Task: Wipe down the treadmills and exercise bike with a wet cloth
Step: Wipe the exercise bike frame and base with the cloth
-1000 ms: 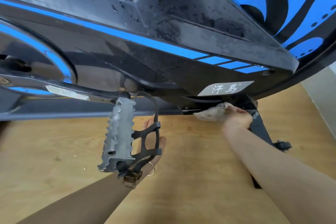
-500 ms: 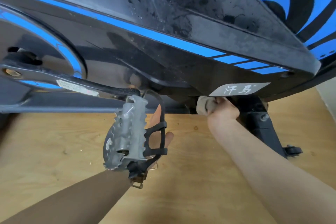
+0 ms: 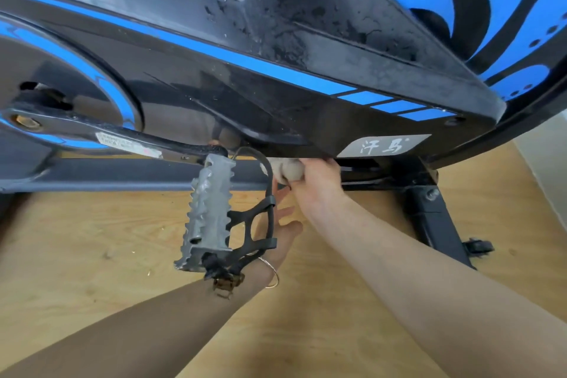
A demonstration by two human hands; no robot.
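One exercise bike [image 3: 276, 86], black with blue stripes, viewed from its lower side above a wooden floor [image 3: 92, 255]. One pale cloth [image 3: 287, 170] lies bunched against the underside edge of the housing, just left of one grey label [image 3: 383, 146]. The right hand [image 3: 319, 184] grips the cloth with curled fingers. The left hand [image 3: 283, 236], fingers straight and apart, holds nothing behind one grey pedal [image 3: 208, 215]; one bracelet [image 3: 271, 275] circles its wrist.

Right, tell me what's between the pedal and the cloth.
Head view: the pedal has its black strap looping between it and the cloth; the left hand reaches up just behind that strap.
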